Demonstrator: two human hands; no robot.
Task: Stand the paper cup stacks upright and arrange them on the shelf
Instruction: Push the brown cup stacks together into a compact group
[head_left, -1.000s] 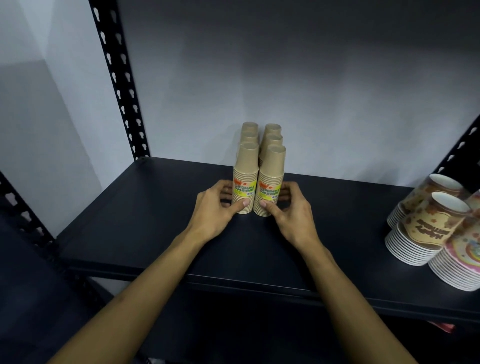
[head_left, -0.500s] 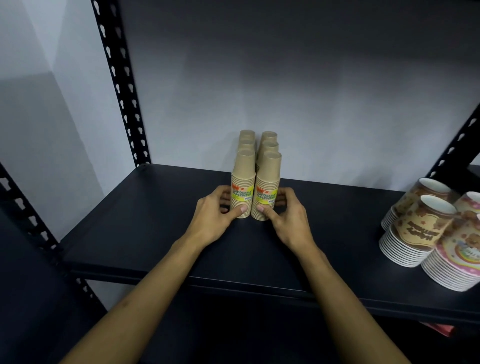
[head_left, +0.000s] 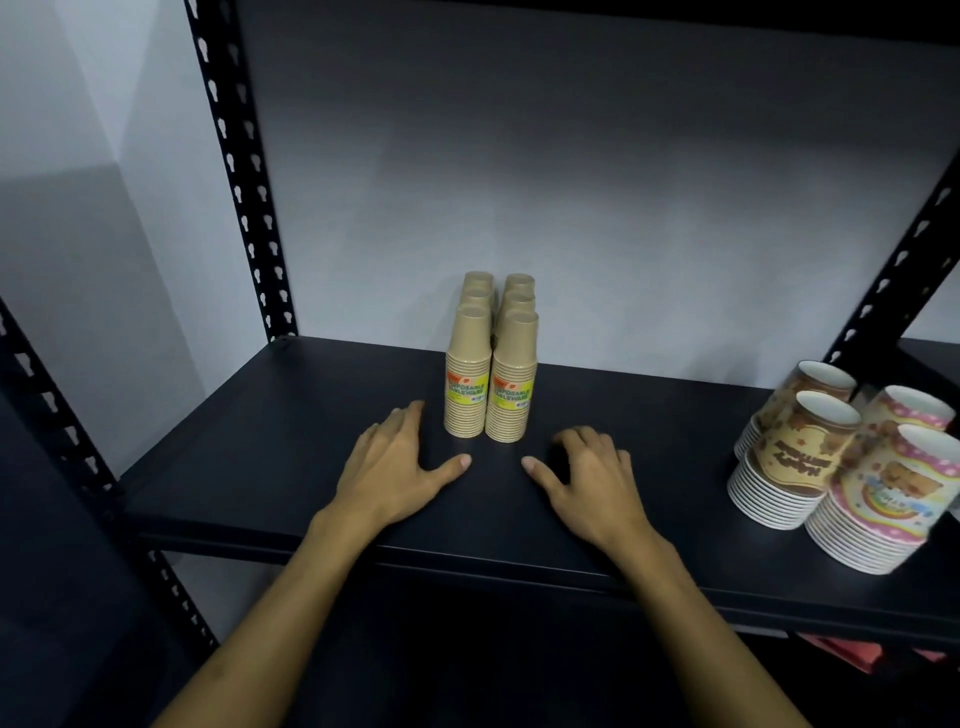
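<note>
Several brown paper cup stacks (head_left: 491, 374) stand upright, upside down, in two tight rows at the middle of the black shelf (head_left: 270, 447); the front two carry yellow labels. My left hand (head_left: 395, 467) rests open on the shelf just left of and in front of the stacks, not touching them. My right hand (head_left: 587, 475) lies open to the right front, fingers spread, also apart from the cups.
Patterned party cup stacks (head_left: 841, 467) lie tilted at the shelf's right end. Black perforated uprights (head_left: 244, 171) frame the shelf at left and right. A grey wall backs the shelf. Something red (head_left: 852, 652) shows below the shelf at right.
Both hands have let go of the front two cup stacks and drawn back toward me, spreading apart. The stacks stay upright. The camera view has shifted slightly.
</note>
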